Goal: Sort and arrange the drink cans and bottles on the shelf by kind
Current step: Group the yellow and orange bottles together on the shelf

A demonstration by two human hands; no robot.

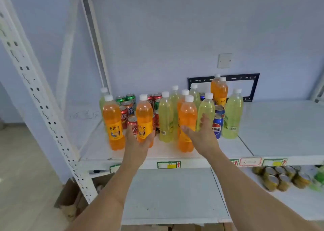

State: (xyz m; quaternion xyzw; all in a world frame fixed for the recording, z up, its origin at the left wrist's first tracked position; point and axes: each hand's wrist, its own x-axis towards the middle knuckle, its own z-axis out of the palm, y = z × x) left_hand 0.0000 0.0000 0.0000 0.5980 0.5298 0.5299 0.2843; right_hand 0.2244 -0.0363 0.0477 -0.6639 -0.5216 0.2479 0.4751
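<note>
The left hand (140,139) grips a full orange plastic soda bottle (144,118) low, at its label, on the white shelf (280,118). The right hand (201,134), fingers half-curled, touches a pale yellow-green plastic bottle (206,111). Both look heavy, smooth and slightly squashy; low grips suit.

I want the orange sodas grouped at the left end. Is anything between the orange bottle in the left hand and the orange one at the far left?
Nothing visible: the left hand holds its orange bottle close beside the far-left orange bottle, with only bare shelf between. Cans stand behind that gap.
</note>
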